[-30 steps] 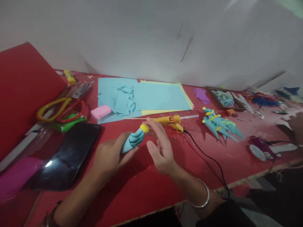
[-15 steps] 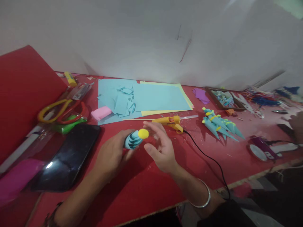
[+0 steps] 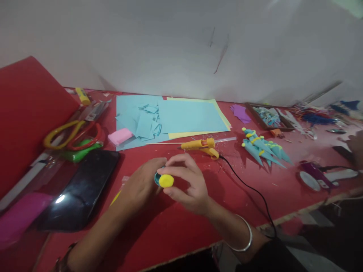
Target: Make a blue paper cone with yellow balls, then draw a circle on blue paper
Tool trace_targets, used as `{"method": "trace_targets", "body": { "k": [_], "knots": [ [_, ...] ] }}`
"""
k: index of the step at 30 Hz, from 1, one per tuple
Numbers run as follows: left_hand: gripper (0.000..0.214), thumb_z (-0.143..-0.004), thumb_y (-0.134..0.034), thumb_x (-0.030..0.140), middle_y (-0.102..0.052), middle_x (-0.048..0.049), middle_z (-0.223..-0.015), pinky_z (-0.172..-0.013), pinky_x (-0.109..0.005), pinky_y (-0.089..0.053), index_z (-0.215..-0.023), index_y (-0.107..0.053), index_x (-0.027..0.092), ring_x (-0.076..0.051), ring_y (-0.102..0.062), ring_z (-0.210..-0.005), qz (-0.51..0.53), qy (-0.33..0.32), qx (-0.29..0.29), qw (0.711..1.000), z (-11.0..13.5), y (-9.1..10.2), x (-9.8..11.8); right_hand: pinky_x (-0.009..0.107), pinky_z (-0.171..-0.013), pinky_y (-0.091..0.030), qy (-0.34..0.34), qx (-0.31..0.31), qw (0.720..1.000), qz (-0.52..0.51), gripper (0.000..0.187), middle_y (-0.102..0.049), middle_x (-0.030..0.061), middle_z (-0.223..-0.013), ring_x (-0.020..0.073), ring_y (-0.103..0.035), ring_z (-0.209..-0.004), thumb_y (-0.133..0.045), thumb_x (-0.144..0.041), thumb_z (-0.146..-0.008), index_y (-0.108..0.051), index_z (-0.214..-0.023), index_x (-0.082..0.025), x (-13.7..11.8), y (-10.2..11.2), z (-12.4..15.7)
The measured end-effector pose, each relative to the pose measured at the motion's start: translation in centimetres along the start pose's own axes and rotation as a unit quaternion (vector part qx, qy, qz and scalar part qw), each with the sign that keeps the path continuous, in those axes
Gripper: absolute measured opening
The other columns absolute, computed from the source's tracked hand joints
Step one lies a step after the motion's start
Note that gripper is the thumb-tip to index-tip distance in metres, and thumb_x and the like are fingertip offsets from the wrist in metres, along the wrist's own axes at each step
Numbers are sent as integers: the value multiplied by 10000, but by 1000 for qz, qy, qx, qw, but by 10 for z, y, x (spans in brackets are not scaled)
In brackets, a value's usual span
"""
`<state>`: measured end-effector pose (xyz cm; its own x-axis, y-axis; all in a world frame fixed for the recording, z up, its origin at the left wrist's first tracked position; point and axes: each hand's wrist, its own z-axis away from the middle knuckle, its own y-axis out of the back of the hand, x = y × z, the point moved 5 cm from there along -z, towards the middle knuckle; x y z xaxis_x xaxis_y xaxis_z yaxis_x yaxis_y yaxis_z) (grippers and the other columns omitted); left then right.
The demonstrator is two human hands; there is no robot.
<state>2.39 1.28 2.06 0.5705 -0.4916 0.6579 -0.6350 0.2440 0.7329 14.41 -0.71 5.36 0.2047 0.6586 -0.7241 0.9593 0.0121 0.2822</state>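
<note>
The blue paper piece (image 3: 157, 178), mostly hidden by the hand, is above the bench (image 3: 170, 234), between its front edge and the glue gun (image 3: 198, 145). The left hand (image 3: 140, 183) is closed around it, and a yellow disc (image 3: 166, 181) sits at its end facing the camera. The right hand (image 3: 188, 185) has its thumb at the disc's lower edge and a finger at the upper edge, so the two digits close on it; how hard they press I cannot tell. The paper is probably very light, springy and easily creased or crushed, hardly slippery; the disc looks smooth and perhaps a little soft. A loose wrap around the paper body, with a fingertip pinch at the disc's rim, seems the safest hold. Blue paper cones (image 3: 262, 149) lie toward the bench's right end, well apart from both hands.
</note>
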Motion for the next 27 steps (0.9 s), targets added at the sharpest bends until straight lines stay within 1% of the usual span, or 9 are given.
{"method": "trace_targets", "body": {
  "k": [4, 6, 8, 10, 15, 19, 23, 25, 27],
  "knots": [
    [275, -844, -388, 335, -610, -98, -977, -727, -339, -483, -967, -550, 149, -220, -572, -881, -62, -64, 63, 994, 1, 5, 1, 356, -820, -483, -36, -6, 999, 5, 312, -538, 38, -958, 168, -539, -913, -537, -431, -796, -570, -1061, -270, 6, -1, 1],
    [304, -826, -412, 376, -614, -108, -946, -691, -345, -486, -949, -576, 152, -232, -574, -843, -69, -58, 77, 993, 2, 7, -2, 375, -841, -478, -79, -12, 997, -4, 410, -547, 50, -1011, 188, -532, -959, -565, -453, -762, -522, -1121, -260, 13, -4, 2],
    [315, -827, -404, 404, -617, -93, -888, -646, -316, -484, -909, -594, 166, -214, -575, -776, -36, -15, 56, 998, 2, 7, -6, 372, -837, -484, -123, -20, 992, -27, 457, -558, 60, -1038, 193, -541, -961, -582, -438, -745, -487, -1148, -245, 20, -7, 5],
    [329, -843, -379, 410, -623, -79, -869, -662, -294, -482, -914, -600, 177, -200, -576, -765, 19, 12, 34, 999, 2, 7, -6, 354, -825, -495, -159, -26, 985, -69, 463, -569, 67, -1053, 187, -561, -946, -584, -405, -744, -462, -1157, -235, 27, -12, 7],
    [350, -867, -339, 378, -657, -78, -922, -787, -326, -463, -935, -628, 192, -215, -582, -836, 98, 15, 31, 995, 2, 6, -4, 331, -842, -494, -209, -49, 962, -169, 319, -580, 68, -1032, 165, -579, -934, -565, -320, -747, -520, -1044, -215, 39, -21, 10],
    [442, -881, -262, 360, -661, -63, -791, -676, -292, -471, -752, -640, 170, -178, -573, -671, 92, 4, 18, 996, 1, 5, -4, 323, -830, -491, -244, -77, 949, -183, 265, -582, 50, -983, 154, -573, -907, -580, -326, -725, -557, -961, -207, 44, -24, 12],
    [474, -878, -246, 356, -585, -32, -596, -543, -246, -412, -579, -565, 174, -141, -530, -542, -18, 32, 49, 998, 6, 20, -2, 323, -819, -478, -279, -78, 938, -191, 258, -603, 54, -939, 153, -577, -855, -589, -323, -709, -568, -926, -186, 47, -24, 11],
    [421, -862, -296, 386, -580, -21, -601, -514, -241, -380, -627, -581, 185, -138, -525, -535, -104, 81, 94, 987, 15, 32, -3, 320, -799, -472, -304, -98, 928, -189, 253, -618, 53, -904, 151, -578, -818, -575, -317, -709, -573, -914, -169, 49, -25, 10],
    [344, -830, -362, 422, -612, -26, -697, -512, -239, -368, -748, -611, 201, -151, -551, -595, -155, 115, 136, 972, 27, 41, -5, 298, -746, -470, -340, -150, 910, -183, 238, -627, 41, -851, 143, -575, -771, -552, -316, -720, -582, -892, -155, 50, -27, 13]
  ]
}}
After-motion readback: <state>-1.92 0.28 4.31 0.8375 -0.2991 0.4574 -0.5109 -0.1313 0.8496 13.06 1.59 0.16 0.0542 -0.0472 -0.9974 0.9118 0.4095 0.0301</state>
